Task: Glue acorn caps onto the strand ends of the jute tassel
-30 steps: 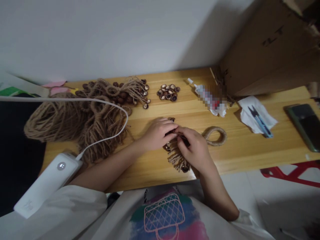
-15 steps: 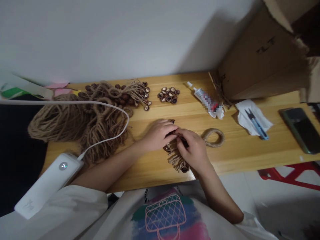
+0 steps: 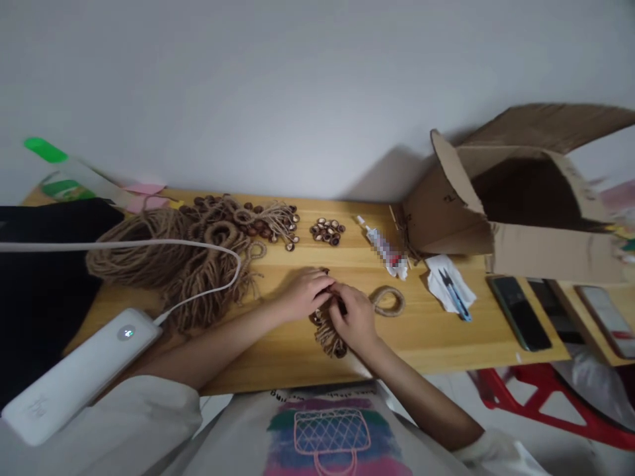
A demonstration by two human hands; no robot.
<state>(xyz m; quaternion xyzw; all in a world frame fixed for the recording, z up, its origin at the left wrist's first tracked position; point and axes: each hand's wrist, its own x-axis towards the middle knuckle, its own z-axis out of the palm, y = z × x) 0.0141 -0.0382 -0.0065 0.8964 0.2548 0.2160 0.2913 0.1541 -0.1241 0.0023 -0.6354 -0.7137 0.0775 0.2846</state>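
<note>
My left hand (image 3: 306,294) and my right hand (image 3: 354,318) meet over the wooden table, their fingertips pinched together. Between and beneath them lies a bundle of twine tassels with brown nutshell halves (image 3: 328,338); the fingers hide its upper part. Exactly what the fingertips grip is too small to make out. Just right of my right hand rests a twine-wrapped ring (image 3: 389,301). Beyond the hands is a small heap of hollow brown nutshell halves (image 3: 327,231). A glue tube (image 3: 384,251) with a blurred label lies to the right of that heap.
At left are a twine hank (image 3: 133,248), knotted twine pieces (image 3: 198,291) and a white power bank (image 3: 82,373) with its cable. At right stand thread snips (image 3: 455,294) on tissue (image 3: 436,268), a phone (image 3: 520,314) and an open cardboard box (image 3: 446,228). A red stool (image 3: 546,396) is below.
The head view has shifted, bringing the box's opening and a second phone into sight. Both hands stay together at the twine bundle, with little visible change in their grip.
</note>
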